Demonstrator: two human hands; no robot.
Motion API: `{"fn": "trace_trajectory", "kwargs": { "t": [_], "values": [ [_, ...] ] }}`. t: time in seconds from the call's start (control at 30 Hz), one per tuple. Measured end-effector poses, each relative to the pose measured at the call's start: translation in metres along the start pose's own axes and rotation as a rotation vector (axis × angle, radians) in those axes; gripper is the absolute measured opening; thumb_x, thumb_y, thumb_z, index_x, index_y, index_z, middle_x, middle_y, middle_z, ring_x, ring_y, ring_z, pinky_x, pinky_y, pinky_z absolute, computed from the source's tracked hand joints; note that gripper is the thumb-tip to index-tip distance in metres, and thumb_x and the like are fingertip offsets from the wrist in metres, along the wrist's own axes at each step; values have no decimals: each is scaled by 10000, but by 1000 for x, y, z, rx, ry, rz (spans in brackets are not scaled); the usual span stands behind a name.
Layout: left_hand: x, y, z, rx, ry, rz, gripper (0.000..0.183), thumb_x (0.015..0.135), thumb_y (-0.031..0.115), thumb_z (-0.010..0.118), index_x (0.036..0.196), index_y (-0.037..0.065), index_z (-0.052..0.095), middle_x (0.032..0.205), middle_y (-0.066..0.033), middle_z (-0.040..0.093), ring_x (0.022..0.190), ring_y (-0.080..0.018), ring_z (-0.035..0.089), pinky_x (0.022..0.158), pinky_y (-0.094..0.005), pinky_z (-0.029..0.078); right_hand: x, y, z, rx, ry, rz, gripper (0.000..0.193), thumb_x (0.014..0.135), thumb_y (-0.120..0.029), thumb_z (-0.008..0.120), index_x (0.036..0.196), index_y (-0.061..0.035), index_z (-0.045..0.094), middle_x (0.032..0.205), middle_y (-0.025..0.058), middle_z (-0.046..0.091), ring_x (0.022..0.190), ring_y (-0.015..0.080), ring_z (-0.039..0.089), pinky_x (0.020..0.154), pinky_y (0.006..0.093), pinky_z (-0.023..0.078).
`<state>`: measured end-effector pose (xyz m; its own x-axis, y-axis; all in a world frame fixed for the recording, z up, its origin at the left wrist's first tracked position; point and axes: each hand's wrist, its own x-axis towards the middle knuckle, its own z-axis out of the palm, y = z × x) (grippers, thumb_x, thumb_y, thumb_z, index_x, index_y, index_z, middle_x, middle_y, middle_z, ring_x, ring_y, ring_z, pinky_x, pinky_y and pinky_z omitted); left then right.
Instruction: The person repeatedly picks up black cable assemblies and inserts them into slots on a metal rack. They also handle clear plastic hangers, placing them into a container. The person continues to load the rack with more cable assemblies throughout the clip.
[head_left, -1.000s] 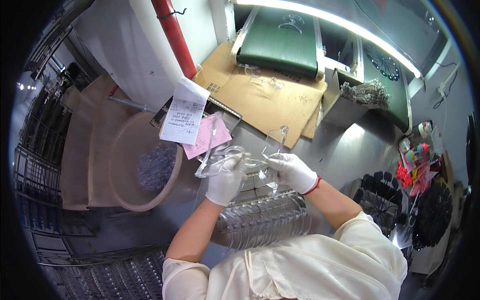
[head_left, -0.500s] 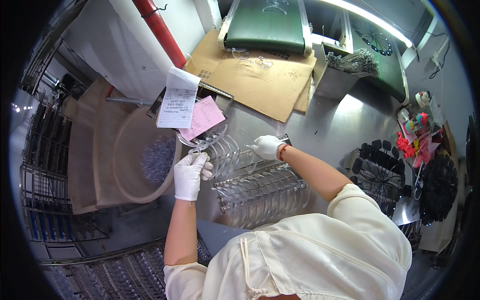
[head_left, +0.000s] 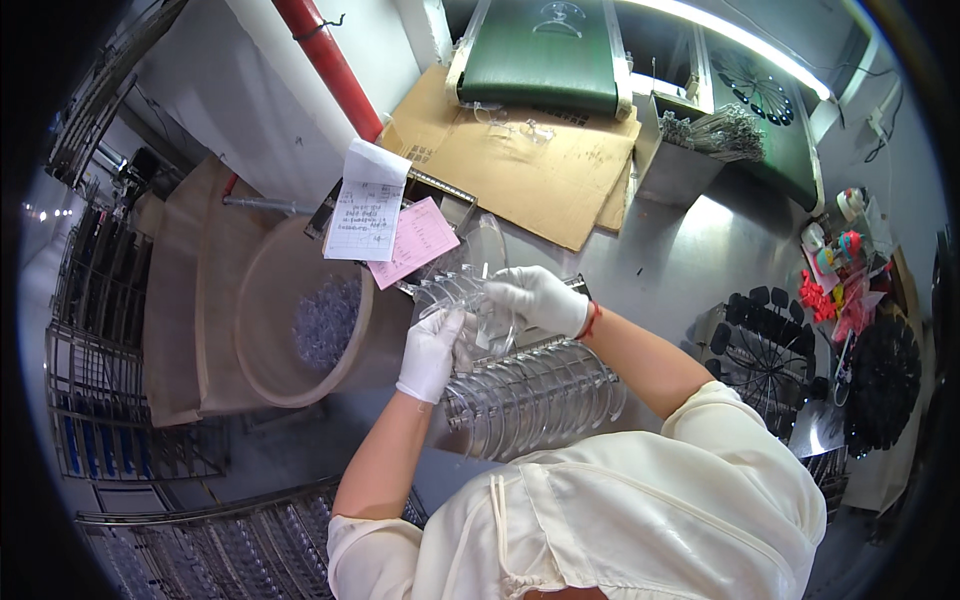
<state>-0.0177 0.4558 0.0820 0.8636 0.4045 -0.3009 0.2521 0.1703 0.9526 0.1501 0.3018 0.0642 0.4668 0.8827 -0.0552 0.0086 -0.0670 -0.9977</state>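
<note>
Both my hands wear white gloves. My left hand [head_left: 430, 355] is closed at the edge of a bunch of clear curved plastic pieces [head_left: 452, 288]; its fingertips are pinched on one of them. Close by on the right, my right hand [head_left: 538, 298] has its fingers closed around a clear plastic piece [head_left: 500, 330] that hangs below the fingers. The exact grip points are partly hidden by the gloves and by glare. Just below my hands, a rack [head_left: 535, 400] holds several clear curved pieces in a row.
A beige tub [head_left: 255, 345] with clear scraps stands left. A white paper [head_left: 365, 215] and a pink slip [head_left: 415, 243] lie beyond my hands. Cardboard [head_left: 520, 190] lies before a green conveyor [head_left: 540, 70]. A metal bin [head_left: 675, 170] holds thin rods; dark round racks [head_left: 765, 355] stand right.
My right hand has moved nearer to my left hand, and a clear piece now shows below its fingers. My left hand has shifted slightly right and down.
</note>
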Motion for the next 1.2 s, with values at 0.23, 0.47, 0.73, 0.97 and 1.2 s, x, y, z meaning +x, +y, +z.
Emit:
{"fn": "trace_trajectory", "kwargs": {
  "t": [0.23, 0.47, 0.73, 0.97, 1.2],
  "values": [
    [43, 54, -90, -712, 568, 431, 458, 1075, 459, 524, 1178, 25, 630, 776, -32, 580, 607, -72, 479, 495, -186, 381, 5, 75, -46, -177, 291, 294, 325, 1026, -303, 603, 1056, 2, 710, 964, 205, 735, 889, 355, 715, 783, 387, 559],
    [67, 64, -63, -209, 454, 422, 412, 1098, 364, 511, 1231, -10, 621, 799, -104, 694, 629, -117, 619, 557, -227, 455, 25, 67, -21, -876, -39, 460, 500, 992, -434, 510, 1071, -2, 749, 1129, 249, 722, 1096, 426, 679, 975, 459, 523],
    [88, 32, 16, 1324, -16, 804, 826, 758, 509, 807, 1431, 95, 566, 1522, -206, 485, 1445, -409, 407, 1178, -519, 322, 86, 55, -78, -328, 94, 536, 534, 1009, -523, 546, 1030, -27, 746, 846, 142, 745, 761, 269, 690, 711, 375, 530],
    [127, -10, 20, 1474, -505, 563, 849, 853, 640, 654, 1509, 125, 496, 1599, -219, 390, 1502, -432, 310, 1196, -641, 230, 203, 82, -213, 852, 527, 614, 914, 919, -837, 389, 1108, 7, 685, 864, 112, 748, 487, 168, 557, 409, 265, 422],
    [126, -13, 8, 1270, -349, 665, 723, 887, 552, 678, 1435, 92, 571, 1533, -205, 488, 1456, -399, 409, 1181, -565, 322, 268, 87, -217, 960, 684, 440, 491, 1032, -483, 485, 1194, -46, 641, 895, 71, 694, 557, 129, 542, 456, 224, 429]
  ]
}}
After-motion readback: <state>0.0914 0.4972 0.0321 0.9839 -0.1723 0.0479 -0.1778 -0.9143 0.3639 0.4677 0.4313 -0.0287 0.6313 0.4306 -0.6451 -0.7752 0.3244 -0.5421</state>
